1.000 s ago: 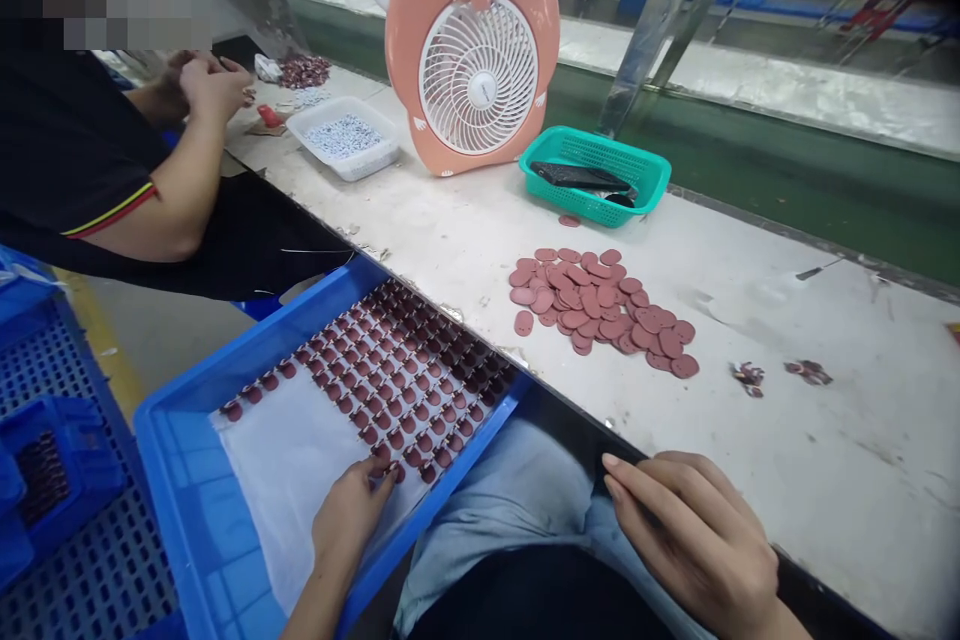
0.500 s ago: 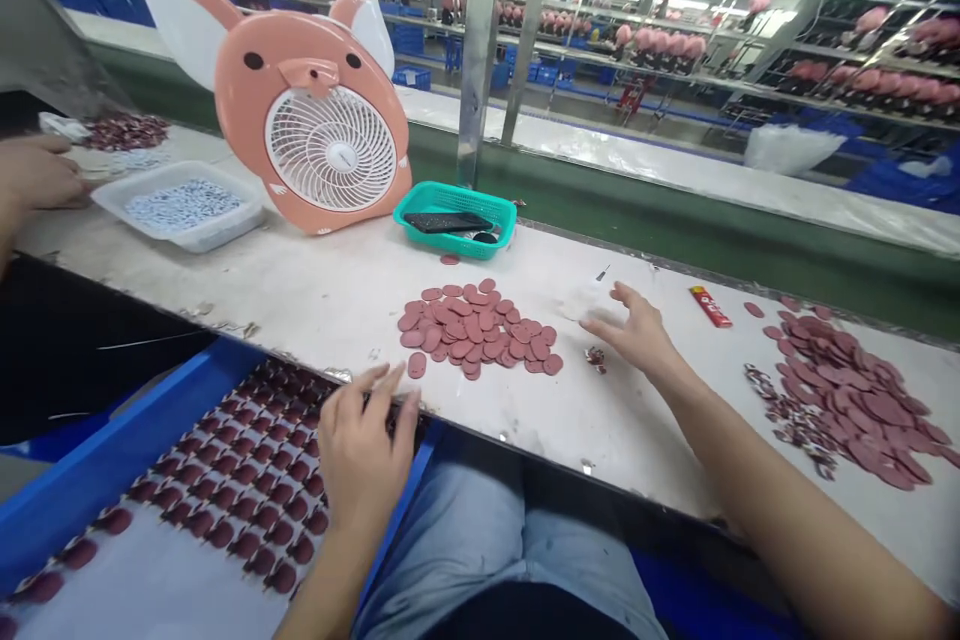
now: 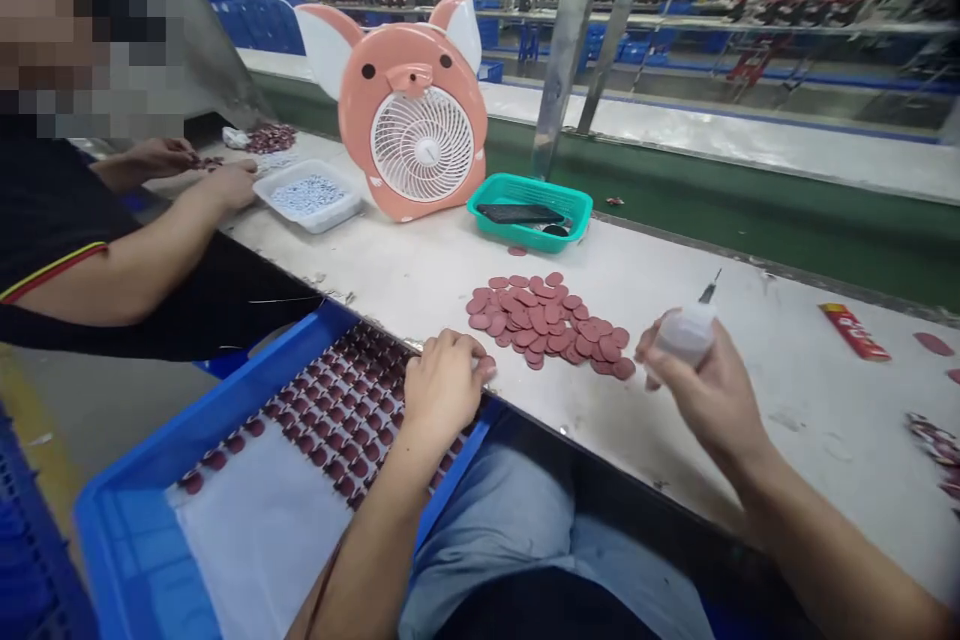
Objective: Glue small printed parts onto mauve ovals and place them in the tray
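My right hand [image 3: 712, 390] is wrapped round a small translucent squeeze bottle [image 3: 686, 332] with a thin needle tip, lifted above the white tabletop and tilted tip-up. At the table's front edge, my left hand [image 3: 444, 382] has its fingers closed on a reddish oval disc [image 3: 486, 367]. Between and beyond the hands lies a loose pile of the same reddish discs [image 3: 536, 320]. Below my left forearm, a blue crate [image 3: 142, 480] holds rows of dark red pieces [image 3: 337, 410] on a white sheet.
A pink pig-shaped fan [image 3: 420, 120] and a green basket [image 3: 529, 190] with a dark flat object stand at the back. A red wrapper [image 3: 855, 330] lies to the right. On the left, a co-worker's hands [image 3: 232, 185] are near a white tray [image 3: 307, 195] of small pieces.
My right hand has taken hold of the bottle and raised it from the table. The left hand has closed on the disc that lay beside it. My view has swung left.
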{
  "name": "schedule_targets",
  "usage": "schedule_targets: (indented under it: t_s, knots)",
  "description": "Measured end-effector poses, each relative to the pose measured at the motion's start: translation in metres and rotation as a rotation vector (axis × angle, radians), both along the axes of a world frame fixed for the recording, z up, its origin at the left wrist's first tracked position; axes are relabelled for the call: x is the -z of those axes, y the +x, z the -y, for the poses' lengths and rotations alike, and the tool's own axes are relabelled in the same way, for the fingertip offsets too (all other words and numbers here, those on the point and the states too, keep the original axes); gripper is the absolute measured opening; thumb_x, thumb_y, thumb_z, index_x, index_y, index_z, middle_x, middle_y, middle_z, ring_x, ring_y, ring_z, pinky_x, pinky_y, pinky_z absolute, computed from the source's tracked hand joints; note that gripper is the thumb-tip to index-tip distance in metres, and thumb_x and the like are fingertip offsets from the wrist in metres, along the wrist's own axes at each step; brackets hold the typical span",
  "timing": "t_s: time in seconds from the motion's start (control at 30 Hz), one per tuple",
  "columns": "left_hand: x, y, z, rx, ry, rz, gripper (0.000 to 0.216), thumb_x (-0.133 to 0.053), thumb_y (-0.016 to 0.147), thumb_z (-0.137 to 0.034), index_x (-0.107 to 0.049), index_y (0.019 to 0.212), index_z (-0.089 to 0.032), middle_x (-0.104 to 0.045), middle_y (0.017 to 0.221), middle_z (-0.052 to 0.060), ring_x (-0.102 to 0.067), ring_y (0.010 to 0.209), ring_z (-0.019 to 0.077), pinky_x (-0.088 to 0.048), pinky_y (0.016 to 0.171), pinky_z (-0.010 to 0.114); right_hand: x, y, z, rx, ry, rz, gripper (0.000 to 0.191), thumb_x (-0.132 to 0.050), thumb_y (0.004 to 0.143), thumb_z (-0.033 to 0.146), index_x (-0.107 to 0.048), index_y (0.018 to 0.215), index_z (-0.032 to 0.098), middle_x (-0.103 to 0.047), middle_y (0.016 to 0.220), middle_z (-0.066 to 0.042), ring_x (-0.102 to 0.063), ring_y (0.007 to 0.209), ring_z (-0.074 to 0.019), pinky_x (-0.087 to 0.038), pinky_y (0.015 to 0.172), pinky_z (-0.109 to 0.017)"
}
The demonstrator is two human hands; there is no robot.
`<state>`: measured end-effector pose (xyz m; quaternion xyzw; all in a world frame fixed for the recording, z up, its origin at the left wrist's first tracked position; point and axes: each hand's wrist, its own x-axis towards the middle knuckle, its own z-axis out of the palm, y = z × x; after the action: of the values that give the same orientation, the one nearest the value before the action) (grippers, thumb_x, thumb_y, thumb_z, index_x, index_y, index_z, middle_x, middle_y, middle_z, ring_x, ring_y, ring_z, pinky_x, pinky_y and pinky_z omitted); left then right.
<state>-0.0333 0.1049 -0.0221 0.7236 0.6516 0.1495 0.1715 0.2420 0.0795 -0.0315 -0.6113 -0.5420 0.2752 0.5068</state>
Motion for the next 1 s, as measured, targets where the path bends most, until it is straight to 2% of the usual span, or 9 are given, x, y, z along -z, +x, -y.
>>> schedule_targets:
  t_s: [0.17,0.27,0.33,0.43,0.53,0.67,0.73,0.87,1.0]
  knots:
    - [0.0,0.002,0.012,-0.03,-0.04,0.16,0.011,-0.064,0.087,-0.017,-0.069,0.095,-0.024,-0.075,0.099,0.007,-0.069,0.096,0.0282,-0.048,0.08,0.037,0.012,-0.068,0.047,-0.159,-0.043,-0.139,0.025,-0.069,0.085,0.039,-0.056,0.098,0.021,-0.065,0.083,-0.002,-0.062,0.067,-0.018,-0.052,0.056,-0.029]
    - [0.008,0.006,0.021,-0.026,-0.052,0.323,0.024,-0.06,0.089,-0.017,-0.064,0.111,-0.025,-0.076,0.09,0.002,-0.072,0.082,0.0216,-0.05,0.075,0.032,0.02,-0.093,0.054,-0.19,-0.101,-0.186,0.029,-0.072,0.085,0.042,-0.057,0.097,0.02,-0.068,0.084,-0.003,-0.064,0.068,-0.0177,-0.054,0.062,-0.029]
    - [0.015,0.011,0.027,-0.028,-0.043,0.387,0.027,-0.056,0.091,-0.016,-0.062,0.115,-0.025,-0.075,0.089,0.002,-0.071,0.085,0.0226,-0.05,0.08,0.035,0.023,-0.102,0.053,-0.195,-0.141,-0.207,0.032,-0.075,0.084,0.044,-0.059,0.097,0.02,-0.069,0.087,-0.004,-0.065,0.073,-0.0192,-0.054,0.065,-0.03]
    - [0.021,0.018,0.033,-0.054,-0.016,0.447,0.025,-0.052,0.09,-0.013,-0.065,0.109,-0.024,-0.072,0.092,0.006,-0.066,0.099,0.0285,-0.046,0.092,0.042,0.024,-0.104,0.052,-0.183,-0.187,-0.234,0.031,-0.077,0.084,0.042,-0.059,0.096,0.02,-0.069,0.088,-0.003,-0.065,0.077,-0.0198,-0.053,0.071,-0.031]
    - [0.021,0.023,0.038,-0.067,-0.022,0.577,0.025,-0.053,0.09,-0.014,-0.065,0.11,-0.024,-0.07,0.096,0.007,-0.064,0.103,0.0288,-0.044,0.096,0.044,0.025,-0.103,0.052,-0.175,-0.219,-0.293,0.033,-0.078,0.083,0.042,-0.058,0.097,0.02,-0.068,0.09,-0.003,-0.063,0.076,-0.0196,-0.051,0.067,-0.031]
    - [0.015,0.029,0.046,-0.073,-0.105,0.849,0.023,-0.053,0.095,-0.028,-0.061,0.116,-0.024,-0.068,0.098,0.006,-0.068,0.093,0.023,-0.052,0.087,0.037,0.024,-0.108,0.052,-0.18,-0.223,-0.424,0.044,-0.08,0.08,0.047,-0.054,0.103,0.021,-0.068,0.095,-0.005,-0.065,0.077,-0.0203,-0.051,0.061,-0.029]
    - [0.011,0.031,0.049,-0.068,-0.161,0.956,0.025,-0.054,0.095,-0.034,-0.061,0.116,-0.023,-0.067,0.097,0.007,-0.068,0.089,0.0221,-0.054,0.078,0.034,0.023,-0.11,0.052,-0.184,-0.221,-0.489,0.044,-0.08,0.08,0.048,-0.051,0.1,0.022,-0.066,0.089,-0.003,-0.064,0.075,-0.0191,-0.05,0.059,-0.028]
    - [0.006,0.025,0.05,0.066,-0.403,1.163,0.033,-0.069,0.088,-0.045,-0.071,0.112,-0.022,-0.068,0.09,0.005,-0.063,0.075,0.0174,-0.053,0.068,0.028,0.015,-0.102,0.052,-0.32,-0.286,-0.617,0.05,-0.084,0.075,0.049,-0.046,0.096,0.024,-0.061,0.072,0.003,-0.057,0.058,-0.014,-0.04,0.046,-0.022]
    - [0.016,0.017,0.046,0.239,-0.657,1.364,0.038,-0.085,0.076,-0.045,-0.079,0.108,-0.026,-0.067,0.08,0.002,-0.058,0.07,0.014,-0.05,0.063,0.022,0.004,-0.087,0.053,-0.461,-0.367,-0.699,0.06,-0.085,0.07,0.054,-0.041,0.099,0.024,-0.059,0.065,0.007,-0.047,0.045,-0.008,-0.034,0.039,-0.017]
